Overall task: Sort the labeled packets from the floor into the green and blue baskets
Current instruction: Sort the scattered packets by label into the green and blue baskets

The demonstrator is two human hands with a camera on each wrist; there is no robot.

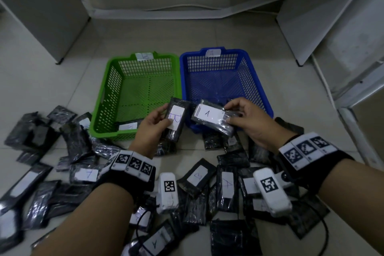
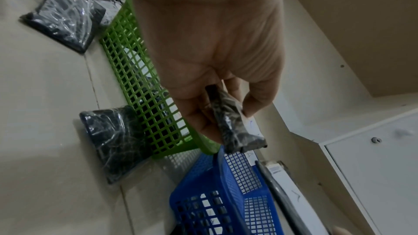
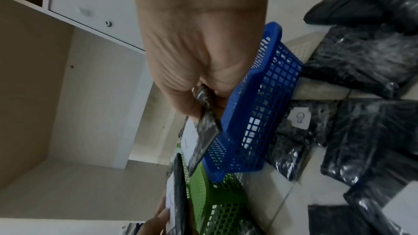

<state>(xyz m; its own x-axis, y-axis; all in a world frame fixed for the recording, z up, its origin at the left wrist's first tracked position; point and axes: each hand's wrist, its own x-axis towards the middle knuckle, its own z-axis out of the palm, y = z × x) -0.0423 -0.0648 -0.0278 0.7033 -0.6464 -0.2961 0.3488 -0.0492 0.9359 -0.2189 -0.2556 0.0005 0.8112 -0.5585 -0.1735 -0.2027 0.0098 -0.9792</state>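
Note:
My left hand [image 1: 153,122] grips a black packet labelled B [image 1: 176,119] above the near edge of the green basket [image 1: 108,91]. Its end [image 2: 230,122] shows pinched between thumb and fingers in the left wrist view. My right hand [image 1: 247,118] holds a black packet labelled A [image 1: 209,115] over the near rim of the blue basket [image 1: 256,81]; the packet's edge [image 3: 204,129] shows in the right wrist view. One labelled packet [image 1: 128,125] lies in the green basket's near corner. Several dark packets lie low in the blue basket.
Many black labelled packets [image 1: 226,185] lie scattered on the tiled floor in front of and left of the baskets. White cabinets [image 1: 332,23] and a grey panel [image 1: 41,6] stand behind. Both baskets sit side by side, touching.

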